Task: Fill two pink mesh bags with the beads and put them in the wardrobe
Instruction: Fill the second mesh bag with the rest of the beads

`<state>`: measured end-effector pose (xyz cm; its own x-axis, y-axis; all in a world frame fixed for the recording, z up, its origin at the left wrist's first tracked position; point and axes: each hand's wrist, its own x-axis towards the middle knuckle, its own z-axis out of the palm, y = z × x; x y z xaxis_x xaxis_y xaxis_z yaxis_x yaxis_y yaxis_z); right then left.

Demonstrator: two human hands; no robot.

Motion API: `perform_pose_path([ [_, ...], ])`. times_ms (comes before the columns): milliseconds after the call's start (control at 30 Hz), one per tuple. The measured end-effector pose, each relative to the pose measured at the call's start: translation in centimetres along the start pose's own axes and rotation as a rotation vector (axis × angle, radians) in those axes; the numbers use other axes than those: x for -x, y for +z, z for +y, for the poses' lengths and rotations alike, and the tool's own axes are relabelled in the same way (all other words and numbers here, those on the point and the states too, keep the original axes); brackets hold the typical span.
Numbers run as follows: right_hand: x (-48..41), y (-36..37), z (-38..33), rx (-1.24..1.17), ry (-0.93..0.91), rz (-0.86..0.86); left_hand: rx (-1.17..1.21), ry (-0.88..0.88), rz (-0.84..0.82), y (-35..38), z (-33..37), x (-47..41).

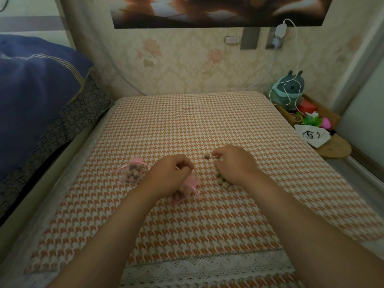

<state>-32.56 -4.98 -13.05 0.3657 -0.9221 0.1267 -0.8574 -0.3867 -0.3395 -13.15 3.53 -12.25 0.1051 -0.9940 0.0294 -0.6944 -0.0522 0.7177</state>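
A pink mesh bag full of beads lies tied on the orange houndstooth cloth, left of my hands. A second pink mesh bag with beads inside sits under my left hand, which grips its upper part with fingers closed. My right hand rests over a cluster of loose tan beads, fingertips curled onto some of them. One single bead lies just left of the right fingertips.
A blue quilt and patterned pillow lie at the left. At the right stand a plush toy, a white drawstring pouch and small items on a low wooden shelf. A charger cable hangs on the wall.
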Motion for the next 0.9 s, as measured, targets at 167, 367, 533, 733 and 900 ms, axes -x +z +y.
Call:
perform_pose_path([
  [167, -1.7, 2.2, -0.5, 0.105, -0.089, -0.153, 0.013, -0.001, -0.004, -0.2, -0.1, 0.1],
  [367, -2.4, 3.0, -1.2, 0.069, -0.103, -0.065, 0.027, -0.006, 0.003, -0.3, -0.2, 0.0],
  [533, -1.4, 2.0, -1.6, -0.179, -0.106, -0.02, 0.02, 0.001, -0.001, -0.5, -0.4, 0.2],
  [733, 0.5, -1.2, -3.7, -0.698, -0.067, -0.114, 0.04, 0.017, 0.006, -0.6, -0.5, 0.2],
  [900, 2.0, -1.1, -4.0, -0.62, -0.109, -0.15, 0.048, 0.011, 0.003, -0.6, -0.3, 0.3],
])
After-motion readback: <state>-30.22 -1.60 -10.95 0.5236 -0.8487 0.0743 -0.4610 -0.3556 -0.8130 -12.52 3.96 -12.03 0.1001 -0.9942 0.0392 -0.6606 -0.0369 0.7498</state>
